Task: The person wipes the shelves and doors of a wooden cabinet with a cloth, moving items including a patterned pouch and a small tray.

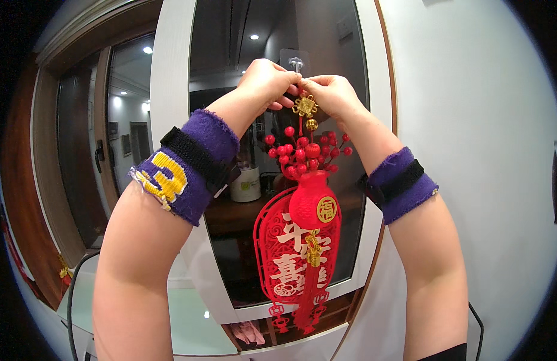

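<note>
Both my hands are raised and meet just below a clear adhesive hook on the glass of a cabinet door. My left hand and my right hand pinch the red top cord of a hanging ornament between fingertips. Under them dangles its gold knot piece, then red berry sprays, a red vase-shaped pendant and a long red tassel. Behind the pendant hangs a red openwork plaque with pale characters. Whether the cord touches the hook is hidden by my fingers.
The glass door has a white frame. Behind the glass stands a white container. A pink cloth lies in an open compartment below. At left are a brown-framed window and a pale countertop; a white wall is at right.
</note>
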The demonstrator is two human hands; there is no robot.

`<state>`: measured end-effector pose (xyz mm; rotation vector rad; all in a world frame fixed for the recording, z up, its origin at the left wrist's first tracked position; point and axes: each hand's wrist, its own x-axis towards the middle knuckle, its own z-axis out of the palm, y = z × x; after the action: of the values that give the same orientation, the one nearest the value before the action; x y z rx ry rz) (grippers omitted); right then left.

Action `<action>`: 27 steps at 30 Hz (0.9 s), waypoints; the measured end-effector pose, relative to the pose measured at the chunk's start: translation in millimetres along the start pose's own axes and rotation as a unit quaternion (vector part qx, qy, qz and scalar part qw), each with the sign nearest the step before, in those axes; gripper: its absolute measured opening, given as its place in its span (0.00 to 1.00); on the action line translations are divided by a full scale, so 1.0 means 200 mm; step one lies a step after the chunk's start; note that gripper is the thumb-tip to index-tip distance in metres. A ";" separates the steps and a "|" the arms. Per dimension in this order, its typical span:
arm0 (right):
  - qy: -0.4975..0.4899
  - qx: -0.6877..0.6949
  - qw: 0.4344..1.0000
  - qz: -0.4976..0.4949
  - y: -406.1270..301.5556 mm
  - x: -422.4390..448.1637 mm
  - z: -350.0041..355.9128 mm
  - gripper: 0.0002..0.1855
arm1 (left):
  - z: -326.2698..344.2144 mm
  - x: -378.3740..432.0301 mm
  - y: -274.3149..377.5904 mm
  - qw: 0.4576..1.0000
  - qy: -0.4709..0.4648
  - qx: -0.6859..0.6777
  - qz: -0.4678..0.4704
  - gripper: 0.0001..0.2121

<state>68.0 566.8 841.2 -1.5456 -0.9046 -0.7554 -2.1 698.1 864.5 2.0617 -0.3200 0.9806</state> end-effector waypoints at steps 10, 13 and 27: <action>-0.008 0.038 0.997 0.060 -0.04 0.00 -0.01 0.17 | 0.01 0.01 0.03 1.000 0.014 -0.007 -0.010 0.11; -0.012 0.077 0.993 0.087 -0.06 -0.02 -0.02 0.15 | 0.02 0.02 0.03 1.000 0.011 0.009 -0.009 0.11; 0.011 0.013 0.997 0.079 -0.06 -0.03 0.03 0.18 | 0.02 -0.01 -0.05 0.996 0.057 0.011 0.070 0.11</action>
<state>53.7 572.2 840.5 -1.5627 -0.7630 -0.6446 3.5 701.2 855.2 2.0152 -0.3992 1.1862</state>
